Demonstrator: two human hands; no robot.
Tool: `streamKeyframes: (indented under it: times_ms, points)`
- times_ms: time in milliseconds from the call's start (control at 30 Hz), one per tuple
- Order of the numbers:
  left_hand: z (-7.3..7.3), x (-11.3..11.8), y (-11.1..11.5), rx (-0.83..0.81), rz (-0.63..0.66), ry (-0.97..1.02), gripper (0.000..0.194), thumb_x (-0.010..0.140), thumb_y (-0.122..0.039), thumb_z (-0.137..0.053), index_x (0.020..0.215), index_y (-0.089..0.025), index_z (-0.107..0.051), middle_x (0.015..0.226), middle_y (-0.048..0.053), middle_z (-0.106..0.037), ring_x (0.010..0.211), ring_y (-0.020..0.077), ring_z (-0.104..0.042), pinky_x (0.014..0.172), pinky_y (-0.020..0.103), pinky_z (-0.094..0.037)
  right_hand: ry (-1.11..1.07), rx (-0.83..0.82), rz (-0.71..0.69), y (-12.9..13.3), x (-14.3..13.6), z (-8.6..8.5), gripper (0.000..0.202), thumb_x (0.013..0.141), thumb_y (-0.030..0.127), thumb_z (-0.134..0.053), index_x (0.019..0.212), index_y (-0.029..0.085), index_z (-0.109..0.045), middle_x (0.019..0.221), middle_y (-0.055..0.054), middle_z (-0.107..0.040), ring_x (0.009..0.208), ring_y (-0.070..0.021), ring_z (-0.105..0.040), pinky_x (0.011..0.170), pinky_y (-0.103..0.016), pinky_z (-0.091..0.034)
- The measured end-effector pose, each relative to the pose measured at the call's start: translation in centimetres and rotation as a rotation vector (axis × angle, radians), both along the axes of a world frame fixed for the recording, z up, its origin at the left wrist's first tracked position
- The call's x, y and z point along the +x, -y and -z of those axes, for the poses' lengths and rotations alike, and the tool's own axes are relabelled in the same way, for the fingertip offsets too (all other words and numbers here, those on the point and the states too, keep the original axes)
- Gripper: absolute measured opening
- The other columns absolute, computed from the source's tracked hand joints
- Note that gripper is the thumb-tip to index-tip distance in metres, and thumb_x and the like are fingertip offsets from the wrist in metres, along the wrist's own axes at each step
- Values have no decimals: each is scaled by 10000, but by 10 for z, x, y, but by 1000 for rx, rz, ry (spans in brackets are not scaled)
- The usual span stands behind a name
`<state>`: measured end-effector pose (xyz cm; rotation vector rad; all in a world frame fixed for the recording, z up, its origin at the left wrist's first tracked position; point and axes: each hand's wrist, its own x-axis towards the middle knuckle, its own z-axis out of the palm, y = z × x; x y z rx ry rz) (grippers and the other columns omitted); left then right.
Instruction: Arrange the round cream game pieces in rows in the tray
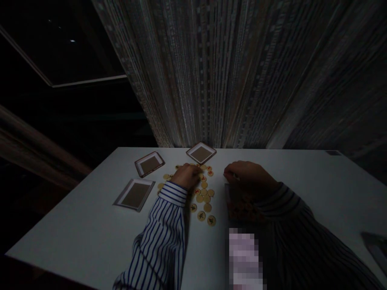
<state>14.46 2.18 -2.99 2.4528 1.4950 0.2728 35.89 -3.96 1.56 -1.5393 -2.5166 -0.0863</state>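
Disc pieces [204, 193] lie scattered inward from the far edge of the table [87, 229], left hand [186, 176] over them, right hand [252, 177] curled above dark box [237, 213], can't tell if either grips; rim pinch likely lifts cleanest.

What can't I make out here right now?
All in the head view:
Some discs: hidden behind the left hand and striped sleeve.
Right hand: too dark to tell whether it holds anything.
Box: partly covered by the right forearm.
Right-edge object: cut off by the frame.
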Motion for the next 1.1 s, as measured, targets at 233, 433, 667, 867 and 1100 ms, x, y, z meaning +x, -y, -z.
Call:
streamKeyframes:
  times_ms: [233, 433, 667, 867, 1100]
  points:
    - [14, 6, -5, 90, 97, -127, 294, 780, -192, -503, 1032, -218, -651, 967, 74, -674, 961, 223, -572, 843, 336, -430, -40, 68, -71, -3, 9, 17, 216, 833, 244, -396, 785, 183, -599, 745, -42, -625, 654, -136, -521, 598, -252, -317]
    - [21, 10, -7, 90, 93, -123, 282, 771, -189, -537, 1026, -217, -653, 986, 70, -671, 986, 211, -561, 886, 334, -411, -22, 22, -73, -3, 9, 12, 227, 832, 252, -387, 792, 180, -599, 759, -52, -633, 672, -148, -531, 593, -255, -315]
    - [25, 7, -11, 99, 64, -24, 294, 745, -191, -567, 1024, -196, -659, 965, 75, -675, 950, 217, -578, 865, 325, -433, -42, 54, -84, -4, 12, 15, 221, 828, 245, -392, 783, 187, -600, 737, -44, -627, 654, -141, -519, 587, -253, -309]
    - [13, 3, -6, 12, -61, 345, 299, 709, -269, -637, 996, -192, -665, 930, 62, -668, 882, 201, -596, 804, 305, -462, -41, 67, -46, -8, 10, 22, 196, 814, 244, -424, 778, 191, -610, 738, -34, -632, 656, -141, -522, 577, -255, -296]
    - [-3, 8, 2, -398, -158, 1084, 346, 670, -305, -694, 961, -126, -637, 857, 69, -681, 691, 137, -610, 624, 248, -480, -158, 320, -4, -9, -4, 28, 193, 830, 251, -446, 801, 183, -625, 744, -41, -641, 715, -169, -550, 651, -278, -341]
